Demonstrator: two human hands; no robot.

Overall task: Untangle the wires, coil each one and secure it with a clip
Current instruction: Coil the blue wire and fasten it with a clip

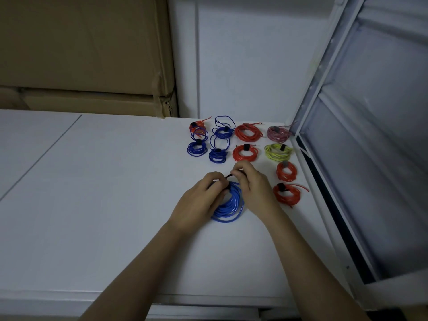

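A coiled blue wire (229,207) lies on the white table (92,205) between my hands. My left hand (201,200) grips the coil's top left part. My right hand (252,184) pinches a black strap clip (229,176) at the coil's top, where both sets of fingertips meet. Part of the coil and the strap is hidden under my fingers.
Several coiled, clipped wires lie behind and to the right: blue coils (196,148), red coils (245,152), a yellow-green coil (278,152), a pink coil (279,133), and red coils (287,194) near the right edge. Cardboard boxes (81,54) stand at back left; a white metal frame (324,205) borders the right.
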